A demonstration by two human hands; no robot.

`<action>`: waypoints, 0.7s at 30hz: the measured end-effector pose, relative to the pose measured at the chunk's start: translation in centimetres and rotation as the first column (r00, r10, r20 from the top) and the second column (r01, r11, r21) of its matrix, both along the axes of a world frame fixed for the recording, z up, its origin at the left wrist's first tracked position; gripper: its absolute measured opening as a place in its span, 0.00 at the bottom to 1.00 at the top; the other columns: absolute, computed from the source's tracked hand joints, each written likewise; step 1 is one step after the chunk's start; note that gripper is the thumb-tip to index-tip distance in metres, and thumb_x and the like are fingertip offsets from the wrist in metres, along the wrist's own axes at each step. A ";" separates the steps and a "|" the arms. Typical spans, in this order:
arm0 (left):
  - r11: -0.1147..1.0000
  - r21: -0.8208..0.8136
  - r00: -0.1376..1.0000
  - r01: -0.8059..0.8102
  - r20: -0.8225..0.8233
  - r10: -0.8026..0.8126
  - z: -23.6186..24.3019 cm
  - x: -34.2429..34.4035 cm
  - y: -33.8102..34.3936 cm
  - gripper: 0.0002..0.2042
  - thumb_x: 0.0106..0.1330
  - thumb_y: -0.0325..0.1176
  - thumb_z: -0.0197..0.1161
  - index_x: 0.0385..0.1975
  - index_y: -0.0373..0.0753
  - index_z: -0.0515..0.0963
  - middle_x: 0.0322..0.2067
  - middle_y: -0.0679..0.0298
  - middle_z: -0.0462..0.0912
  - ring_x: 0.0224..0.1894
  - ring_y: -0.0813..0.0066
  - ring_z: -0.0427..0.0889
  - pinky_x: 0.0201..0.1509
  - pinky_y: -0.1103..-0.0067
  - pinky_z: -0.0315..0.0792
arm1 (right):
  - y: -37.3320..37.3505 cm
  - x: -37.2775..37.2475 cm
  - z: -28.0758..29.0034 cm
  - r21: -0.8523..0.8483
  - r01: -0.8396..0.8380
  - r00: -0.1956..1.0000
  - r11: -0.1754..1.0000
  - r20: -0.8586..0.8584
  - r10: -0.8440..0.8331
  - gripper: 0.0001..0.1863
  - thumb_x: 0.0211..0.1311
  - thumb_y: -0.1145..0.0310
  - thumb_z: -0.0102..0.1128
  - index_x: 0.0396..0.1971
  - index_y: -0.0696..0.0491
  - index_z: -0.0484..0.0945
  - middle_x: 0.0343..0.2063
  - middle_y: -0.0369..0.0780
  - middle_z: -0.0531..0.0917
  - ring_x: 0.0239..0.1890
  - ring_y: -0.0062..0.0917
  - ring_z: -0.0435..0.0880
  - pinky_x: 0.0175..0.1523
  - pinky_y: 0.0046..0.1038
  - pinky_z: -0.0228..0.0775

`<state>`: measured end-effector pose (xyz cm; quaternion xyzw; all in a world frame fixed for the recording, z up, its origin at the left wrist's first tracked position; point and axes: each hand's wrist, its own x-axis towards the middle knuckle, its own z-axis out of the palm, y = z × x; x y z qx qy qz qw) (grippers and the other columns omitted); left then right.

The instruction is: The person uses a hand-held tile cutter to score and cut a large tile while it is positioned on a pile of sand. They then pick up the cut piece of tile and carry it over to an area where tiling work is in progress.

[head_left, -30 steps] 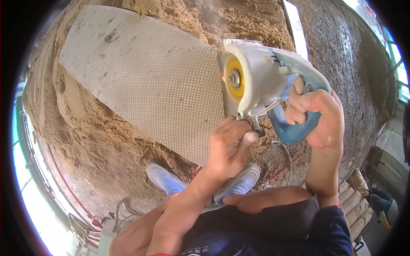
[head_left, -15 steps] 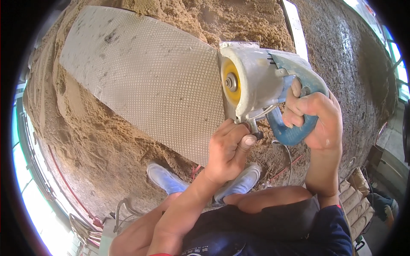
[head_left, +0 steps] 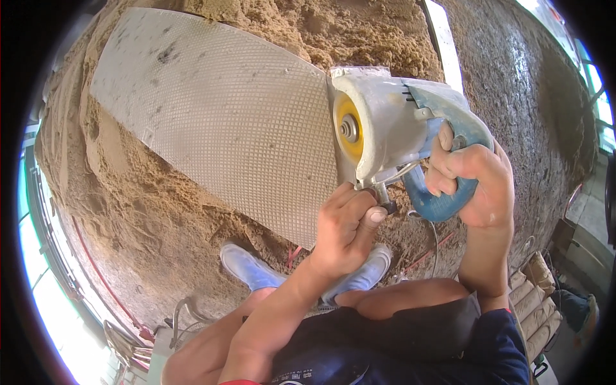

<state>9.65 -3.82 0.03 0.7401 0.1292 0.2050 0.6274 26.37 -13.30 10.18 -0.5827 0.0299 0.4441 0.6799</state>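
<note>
A handheld circular stone saw point(head_left: 393, 125), with a dusty pale guard, a yellow disc point(head_left: 348, 128) and a blue body, sits at the right end of a large grid-textured slab point(head_left: 224, 115). My right hand point(head_left: 471, 176) is closed round its blue loop handle, fingers at the trigger area. Lower down, my left hand point(head_left: 346, 224) grips a small dark knob and the metal edge at the near side of the saw's base, thumb on top. The slab's ribbed face is up, and it lies on sand. Where the disc meets the slab's edge is hidden by the guard.
Heaped brown sand point(head_left: 359, 32) lies behind and around the slab. A white straight bar point(head_left: 444, 45) stands at the far right of it. My shoes point(head_left: 250, 266) are close to the slab's near edge. A thin cable point(head_left: 436, 247) hangs below the saw; stacked bags point(head_left: 536, 308) sit at right.
The saw and both hands have shifted very slightly toward me. Both grips are the same, and the slab has not visibly moved.
</note>
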 end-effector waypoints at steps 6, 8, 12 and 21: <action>1.000 -0.019 1.000 -0.020 -0.015 0.020 0.0 0.8 -0.3 0.08 0.66 0.32 0.61 0.26 0.35 0.74 0.22 0.58 0.74 0.25 0.56 0.69 0.31 0.66 0.65 | -0.3 0.4 -0.1 -0.010 0.015 1.000 1.000 0.026 -0.015 0.10 0.50 0.77 0.52 0.34 0.60 0.74 0.22 0.37 0.72 0.20 0.20 0.68 0.30 0.25 0.62; 1.000 -0.018 1.000 -0.011 -0.011 0.010 0.0 1.3 -0.3 0.09 0.66 0.32 0.61 0.27 0.35 0.74 0.22 0.58 0.74 0.26 0.56 0.69 0.32 0.66 0.66 | -0.9 0.8 -0.3 0.006 0.054 0.999 0.998 -0.001 -0.054 0.10 0.50 0.76 0.51 0.34 0.60 0.74 0.21 0.36 0.71 0.21 0.21 0.68 0.30 0.25 0.62; 0.999 -0.035 1.000 0.007 -0.017 -0.008 0.0 1.8 -0.3 0.10 0.67 0.33 0.60 0.25 0.35 0.73 0.22 0.58 0.73 0.26 0.56 0.70 0.32 0.66 0.66 | -1.0 0.8 0.1 -0.041 0.044 0.995 0.998 0.093 -0.040 0.12 0.50 0.73 0.51 0.37 0.58 0.72 0.22 0.36 0.70 0.21 0.19 0.66 0.32 0.26 0.61; 0.999 -0.053 0.998 -0.012 -0.064 0.009 0.0 0.7 0.1 0.11 0.67 0.33 0.60 0.24 0.35 0.73 0.21 0.58 0.73 0.26 0.56 0.70 0.32 0.67 0.66 | 0.7 0.2 0.3 -0.039 0.026 0.999 0.999 0.039 -0.024 0.09 0.49 0.78 0.52 0.33 0.59 0.74 0.22 0.36 0.71 0.21 0.20 0.67 0.31 0.25 0.62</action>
